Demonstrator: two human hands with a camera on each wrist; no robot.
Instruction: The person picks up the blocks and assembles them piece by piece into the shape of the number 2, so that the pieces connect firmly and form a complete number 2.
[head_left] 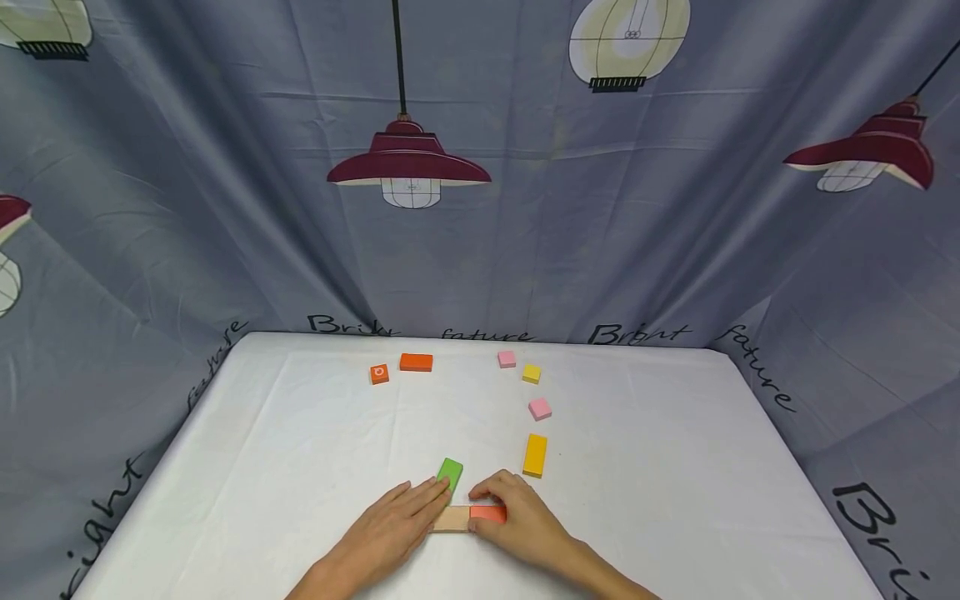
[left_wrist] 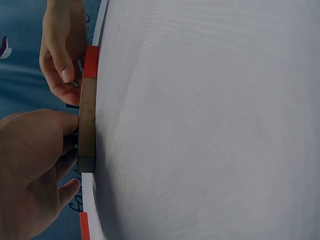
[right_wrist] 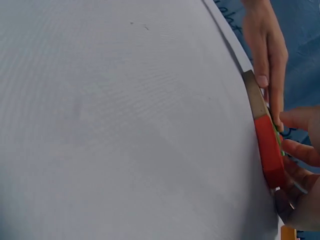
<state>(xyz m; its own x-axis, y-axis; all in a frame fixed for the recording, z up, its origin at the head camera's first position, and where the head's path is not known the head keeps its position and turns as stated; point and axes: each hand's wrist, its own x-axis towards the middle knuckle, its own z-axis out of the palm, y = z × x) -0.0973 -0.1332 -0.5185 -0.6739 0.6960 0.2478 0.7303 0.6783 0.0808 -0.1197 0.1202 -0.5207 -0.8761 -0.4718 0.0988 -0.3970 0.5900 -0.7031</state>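
Observation:
A plain wooden block [head_left: 451,519] and a red block [head_left: 488,512] lie end to end on the white cloth near the front. My left hand [head_left: 393,529] is stretched out flat with straight fingers, its fingertips over the left end of the wooden block and at the green block [head_left: 450,471] behind it. Over the red block my right hand [head_left: 532,525] arches, thumb and index finger spread apart around its left end. Both wrist views show the near faces of the wooden block [left_wrist: 87,120] and red block [right_wrist: 269,150] uncovered, with the right fingers just above the red one.
A long yellow block [head_left: 535,456] lies behind the right hand. Farther back are two pink blocks [head_left: 540,409], a small yellow block [head_left: 532,374], an orange block [head_left: 416,362] and an orange cube [head_left: 379,374] with a white mark. Grey curtain [head_left: 525,250] surrounds the table.

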